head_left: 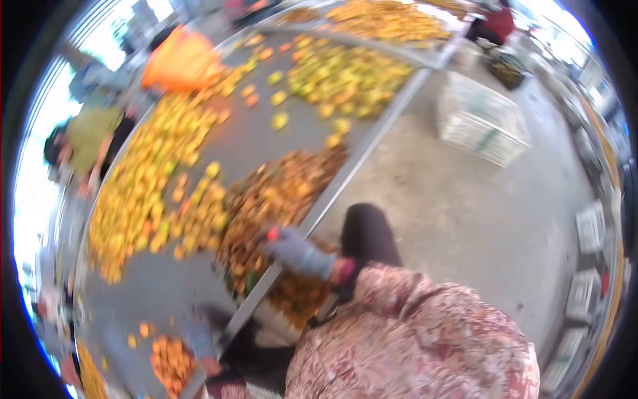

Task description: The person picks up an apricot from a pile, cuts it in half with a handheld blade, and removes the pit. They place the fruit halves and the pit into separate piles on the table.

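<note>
My right hand [299,254], in a grey-blue glove, reaches over the table's metal edge [262,286] beside a heap of brown-orange peelings [266,203]. Its fingers look closed, with a small bright red thing [272,234] at their tips, too blurred to name. Lower down, my left hand [198,338], also gloved, is over the table edge, just right of a small pile of orange pieces [171,364]. Motion smears its fingers, and whether it holds anything does not show. More peelings [299,296] lie below the edge, beside my legs.
Yellow-orange fruit [143,179] spreads over the grey table, with greener fruit [345,73] farther back. An orange sack or cloth [179,61] is at the far side. A person [93,141] is across the table. A white crate [488,123] stands on the floor at right.
</note>
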`<state>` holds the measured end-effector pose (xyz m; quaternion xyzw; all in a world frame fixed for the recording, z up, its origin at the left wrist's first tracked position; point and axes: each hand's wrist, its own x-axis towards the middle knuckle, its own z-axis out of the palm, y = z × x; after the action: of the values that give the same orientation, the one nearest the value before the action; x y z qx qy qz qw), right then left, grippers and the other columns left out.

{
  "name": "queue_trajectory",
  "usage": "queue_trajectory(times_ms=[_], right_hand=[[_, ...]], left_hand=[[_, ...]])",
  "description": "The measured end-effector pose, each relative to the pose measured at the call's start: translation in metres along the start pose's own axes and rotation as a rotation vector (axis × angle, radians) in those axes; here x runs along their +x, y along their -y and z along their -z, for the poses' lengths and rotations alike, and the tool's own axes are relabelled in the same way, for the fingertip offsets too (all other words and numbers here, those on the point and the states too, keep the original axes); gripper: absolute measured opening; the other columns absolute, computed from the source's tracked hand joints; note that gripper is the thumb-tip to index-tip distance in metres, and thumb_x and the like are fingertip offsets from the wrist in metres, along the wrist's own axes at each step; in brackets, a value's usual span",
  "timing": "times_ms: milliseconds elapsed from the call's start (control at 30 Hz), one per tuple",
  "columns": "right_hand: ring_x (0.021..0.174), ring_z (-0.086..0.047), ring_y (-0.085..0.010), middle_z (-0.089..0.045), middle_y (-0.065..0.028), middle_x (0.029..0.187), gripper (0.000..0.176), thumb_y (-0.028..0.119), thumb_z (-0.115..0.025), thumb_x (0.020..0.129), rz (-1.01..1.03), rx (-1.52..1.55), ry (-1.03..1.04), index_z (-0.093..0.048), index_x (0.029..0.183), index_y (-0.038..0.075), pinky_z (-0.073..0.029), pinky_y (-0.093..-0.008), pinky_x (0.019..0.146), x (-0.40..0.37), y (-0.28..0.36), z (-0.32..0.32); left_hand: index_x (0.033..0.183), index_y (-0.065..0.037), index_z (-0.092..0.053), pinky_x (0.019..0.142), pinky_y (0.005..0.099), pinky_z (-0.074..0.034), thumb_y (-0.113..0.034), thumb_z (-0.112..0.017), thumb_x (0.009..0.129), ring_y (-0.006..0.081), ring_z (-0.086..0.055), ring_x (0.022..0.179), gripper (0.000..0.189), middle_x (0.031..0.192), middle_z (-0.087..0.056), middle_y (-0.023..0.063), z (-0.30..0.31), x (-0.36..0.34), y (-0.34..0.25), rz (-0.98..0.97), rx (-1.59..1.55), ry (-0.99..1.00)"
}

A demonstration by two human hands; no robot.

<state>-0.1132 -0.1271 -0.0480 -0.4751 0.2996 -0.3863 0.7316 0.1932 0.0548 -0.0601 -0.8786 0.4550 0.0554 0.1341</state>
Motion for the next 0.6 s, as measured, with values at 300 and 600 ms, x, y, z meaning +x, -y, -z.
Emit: queue_trajectory(times_ms=[300,600], right_hand=[[0.051,-0.040,-0.0045,-0.045,0.0046,0.063,0.012,0.020,-0.055,0.091,-0.267,0.047,0.266,-0.050,0.086,0.010,-0.031,-0.0216,0.042,-0.049,0.041,-0.002],[0.047,-0.048,-0.0042,-0.053,0.0003,0.063,0.029,0.034,-0.051,0.093,-0.372,-0.029,0.456,-0.053,0.105,0.007,-0.035,-0.0183,0.042,-0.089,0.091,-0.010]], left_hand=[[0.136,-0.012,-0.037,0.045,0.0189,-0.035,-0.026,-0.048,0.092,0.0125,-0.048,0.066,0.048,0.116,-0.056,0.0168,0.050,-0.031,-0.045,-0.315,-2.287,0.356],[0.139,-0.013,-0.035,0.061,0.0249,-0.039,-0.029,-0.046,0.093,0.0143,-0.056,0.079,0.050,0.121,-0.054,0.0221,0.107,-0.086,-0.146,-0.404,-2.678,0.432]])
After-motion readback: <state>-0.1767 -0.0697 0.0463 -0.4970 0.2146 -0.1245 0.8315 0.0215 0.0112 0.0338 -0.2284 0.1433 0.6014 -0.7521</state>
